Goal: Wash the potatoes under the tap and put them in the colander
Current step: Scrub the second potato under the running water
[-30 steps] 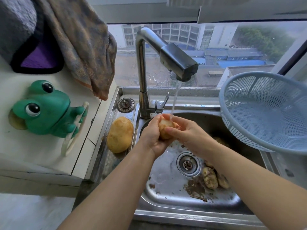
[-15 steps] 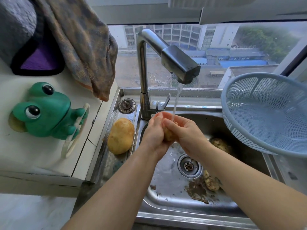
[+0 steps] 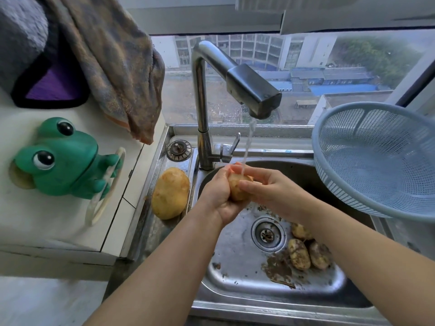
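Potato [image 3: 237, 189], wet beneath the running tap [image 3: 255, 96], sits cupped in the curled fingers of the left hand [image 3: 217, 196] with the fingers of the right hand [image 3: 270, 191] wrapped over its other side, and looks firm, light and probably slippery, so gripping around its middle seems safest.

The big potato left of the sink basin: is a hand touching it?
No, the big potato lies alone, while the left hand and right hand hold a smaller potato under the tap.
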Demonstrator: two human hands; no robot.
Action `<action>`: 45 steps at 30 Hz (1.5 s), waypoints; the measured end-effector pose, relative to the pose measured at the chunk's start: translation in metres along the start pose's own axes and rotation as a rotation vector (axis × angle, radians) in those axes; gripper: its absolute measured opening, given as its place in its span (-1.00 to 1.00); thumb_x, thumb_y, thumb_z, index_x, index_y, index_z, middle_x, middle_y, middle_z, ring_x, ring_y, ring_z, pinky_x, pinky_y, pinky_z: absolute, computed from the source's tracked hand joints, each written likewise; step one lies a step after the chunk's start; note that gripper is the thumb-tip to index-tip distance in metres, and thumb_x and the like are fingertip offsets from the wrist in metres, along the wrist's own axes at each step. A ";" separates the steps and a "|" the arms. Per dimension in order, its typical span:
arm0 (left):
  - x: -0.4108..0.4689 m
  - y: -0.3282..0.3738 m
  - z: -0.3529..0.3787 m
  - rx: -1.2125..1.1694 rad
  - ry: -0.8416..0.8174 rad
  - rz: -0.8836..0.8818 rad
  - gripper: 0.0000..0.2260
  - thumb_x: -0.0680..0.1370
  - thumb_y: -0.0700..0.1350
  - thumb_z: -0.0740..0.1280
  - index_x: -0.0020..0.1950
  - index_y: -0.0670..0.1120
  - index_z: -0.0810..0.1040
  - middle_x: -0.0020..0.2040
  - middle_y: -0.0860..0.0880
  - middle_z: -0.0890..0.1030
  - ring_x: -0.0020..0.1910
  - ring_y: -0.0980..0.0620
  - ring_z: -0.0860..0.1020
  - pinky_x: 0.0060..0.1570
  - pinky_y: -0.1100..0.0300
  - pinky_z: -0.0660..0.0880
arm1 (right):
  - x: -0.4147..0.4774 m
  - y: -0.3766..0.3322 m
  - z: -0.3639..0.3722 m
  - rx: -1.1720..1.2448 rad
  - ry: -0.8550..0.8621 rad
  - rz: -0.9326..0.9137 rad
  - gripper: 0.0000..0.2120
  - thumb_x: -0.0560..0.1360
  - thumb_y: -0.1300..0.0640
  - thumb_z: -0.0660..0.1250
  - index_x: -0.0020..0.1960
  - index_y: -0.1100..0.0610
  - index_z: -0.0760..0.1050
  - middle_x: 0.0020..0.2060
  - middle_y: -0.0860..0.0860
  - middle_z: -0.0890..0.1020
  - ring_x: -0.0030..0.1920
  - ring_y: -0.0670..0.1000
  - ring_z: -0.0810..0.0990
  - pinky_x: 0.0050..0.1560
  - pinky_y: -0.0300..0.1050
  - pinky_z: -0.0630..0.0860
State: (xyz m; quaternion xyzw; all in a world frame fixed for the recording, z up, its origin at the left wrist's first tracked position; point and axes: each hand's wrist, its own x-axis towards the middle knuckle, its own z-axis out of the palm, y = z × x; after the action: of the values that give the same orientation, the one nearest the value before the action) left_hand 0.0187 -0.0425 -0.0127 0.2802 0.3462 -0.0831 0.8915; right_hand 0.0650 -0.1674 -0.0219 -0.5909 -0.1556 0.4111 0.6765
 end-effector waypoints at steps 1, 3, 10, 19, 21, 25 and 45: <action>0.001 -0.002 0.000 0.003 0.018 0.022 -0.80 0.65 -0.05 0.20 0.03 -0.12 0.55 -0.04 -0.26 0.57 -0.10 -0.15 0.59 -0.11 -0.02 0.60 | 0.001 0.001 0.007 -0.024 0.065 -0.009 -0.63 0.40 0.15 0.48 0.20 0.02 0.59 0.31 0.13 0.53 0.24 0.08 0.58 0.30 0.01 0.48; 0.002 -0.004 0.000 0.005 0.042 0.039 -0.79 0.66 -0.04 0.18 0.10 -0.14 0.53 0.01 -0.26 0.57 -0.03 -0.16 0.59 -0.11 -0.03 0.61 | 0.005 0.004 0.018 -0.105 0.200 -0.031 -0.68 0.40 0.14 0.50 0.14 -0.01 0.63 0.22 0.11 0.60 0.19 0.06 0.60 0.31 0.07 0.48; 0.002 0.017 0.001 -0.041 -0.024 -0.086 -0.68 0.64 0.01 0.18 0.09 -0.24 0.51 -0.10 -0.30 0.57 -0.19 -0.15 0.61 -0.34 0.03 0.65 | 0.003 -0.022 0.011 -0.173 -0.017 -0.006 -0.53 0.32 0.13 0.49 0.22 -0.03 0.56 0.23 0.10 0.60 0.20 0.02 0.60 0.32 -0.05 0.46; 0.005 -0.018 0.016 -0.086 0.090 0.257 -0.68 0.67 -0.04 0.10 0.27 -0.21 0.47 -0.08 -0.16 0.59 -0.10 -0.04 0.61 -0.28 0.18 0.58 | 0.005 -0.004 0.047 -0.223 0.479 -0.273 -0.78 0.56 0.23 0.29 -0.09 -0.04 0.62 -0.07 0.01 0.70 0.03 -0.03 0.65 0.16 -0.11 0.55; 0.006 -0.026 0.015 -0.065 0.157 0.357 -0.68 0.68 -0.05 0.10 0.33 -0.20 0.43 -0.03 -0.14 0.59 -0.07 -0.02 0.61 -0.15 0.16 0.57 | 0.008 -0.002 0.057 -0.108 0.545 -0.231 -0.73 0.59 0.25 0.22 -0.16 0.01 0.60 -0.18 0.02 0.69 -0.06 -0.01 0.66 0.03 -0.15 0.55; -0.001 -0.029 0.006 0.074 0.215 0.469 -0.74 0.68 -0.07 0.10 0.37 -0.03 0.32 0.08 -0.13 0.53 0.00 -0.04 0.57 0.00 0.05 0.57 | 0.017 -0.006 0.059 0.190 0.598 0.044 -0.79 0.58 0.18 0.26 -0.18 0.07 0.61 -0.15 0.12 0.66 -0.11 0.06 0.64 -0.08 -0.09 0.61; 0.005 0.003 0.006 0.051 0.001 0.016 -0.67 0.67 -0.05 0.10 0.00 -0.21 0.59 -0.23 -0.15 0.64 -0.13 -0.05 0.60 -0.19 0.12 0.62 | 0.014 0.016 0.017 -0.875 0.326 -0.605 -0.63 0.50 -0.15 0.19 0.13 0.09 0.46 0.02 -0.03 0.54 0.03 -0.07 0.51 0.07 -0.21 0.44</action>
State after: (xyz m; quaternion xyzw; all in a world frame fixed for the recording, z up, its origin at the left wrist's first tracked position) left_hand 0.0273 -0.0437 -0.0114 0.3057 0.3421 -0.0844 0.8845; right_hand 0.0558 -0.1468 -0.0367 -0.8018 -0.3679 -0.0010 0.4710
